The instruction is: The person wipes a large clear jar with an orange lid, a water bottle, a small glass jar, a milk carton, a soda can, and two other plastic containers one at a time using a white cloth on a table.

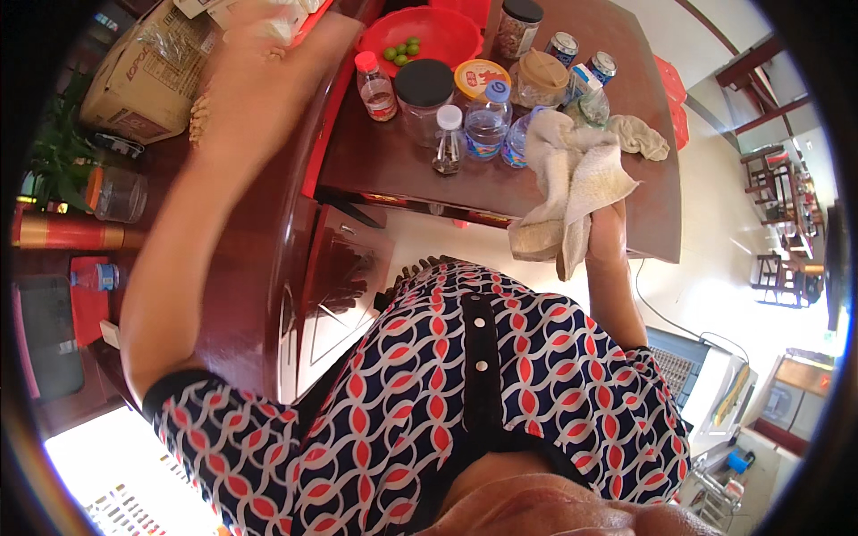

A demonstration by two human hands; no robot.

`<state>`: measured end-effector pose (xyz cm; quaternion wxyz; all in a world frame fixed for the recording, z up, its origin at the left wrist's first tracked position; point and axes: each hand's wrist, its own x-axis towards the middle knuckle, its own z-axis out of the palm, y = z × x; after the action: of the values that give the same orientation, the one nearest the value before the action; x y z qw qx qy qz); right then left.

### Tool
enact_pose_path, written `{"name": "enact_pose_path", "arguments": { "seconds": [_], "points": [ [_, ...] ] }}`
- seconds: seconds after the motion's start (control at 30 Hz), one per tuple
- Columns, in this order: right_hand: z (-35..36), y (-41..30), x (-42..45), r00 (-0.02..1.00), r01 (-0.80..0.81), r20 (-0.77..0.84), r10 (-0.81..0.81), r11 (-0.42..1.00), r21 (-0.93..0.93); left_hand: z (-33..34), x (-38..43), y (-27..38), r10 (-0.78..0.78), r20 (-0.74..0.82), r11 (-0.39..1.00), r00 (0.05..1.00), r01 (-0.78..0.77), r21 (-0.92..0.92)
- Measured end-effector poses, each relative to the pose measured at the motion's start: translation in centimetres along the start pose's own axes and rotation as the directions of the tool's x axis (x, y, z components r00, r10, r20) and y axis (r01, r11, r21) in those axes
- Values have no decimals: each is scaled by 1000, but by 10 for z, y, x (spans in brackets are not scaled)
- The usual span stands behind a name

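Observation:
My left hand (285, 60), blurred, is raised at the upper left over the dark red cabinet, close to white plastic packaging (285, 20); whether its fingers hold anything cannot be told. My right hand (607, 231) grips a worn beige cloth (570, 181), which hangs over the near edge of the wooden table (415, 177). Another crumpled cloth (640, 137) lies just beyond it. Beside the held cloth stand water bottles (486, 127), a small white-capped glass bottle (448, 144) and a black-lidded jar (423, 100). A red plastic basin (439, 33) contains several green fruits (402, 51).
A cardboard box (144, 77) and an orange-lidded jar (120, 194) are on the left cabinet. Drink cans (562, 48), a yellow-lidded tub (481, 77) and a red-capped bottle (377, 90) stand on the table. A cable (660, 318) runs below its right corner.

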<state>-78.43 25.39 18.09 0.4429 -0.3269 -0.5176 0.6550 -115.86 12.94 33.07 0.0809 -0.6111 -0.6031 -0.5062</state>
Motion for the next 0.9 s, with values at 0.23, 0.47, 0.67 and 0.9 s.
{"name": "enact_pose_path", "arguments": {
  "seconds": [0.23,0.47,0.67,0.9],
  "points": [
    [-40,-9,12,986,97,138,-97,995,8,143,-59,-19,-399,-2,917,917,399,-7],
    [-36,11,49,956,167,264,-126,976,-138,177,-80,-38,-141,-95,982,985,151,115],
    [34,10,73,678,676,612,-406,671,-305,153,-102,4,-500,-41,733,865,398,-552],
    [98,19,69,577,-24,816,40,999,-33,125,-81,53,-389,-57,613,919,212,-761]
  ]
}}
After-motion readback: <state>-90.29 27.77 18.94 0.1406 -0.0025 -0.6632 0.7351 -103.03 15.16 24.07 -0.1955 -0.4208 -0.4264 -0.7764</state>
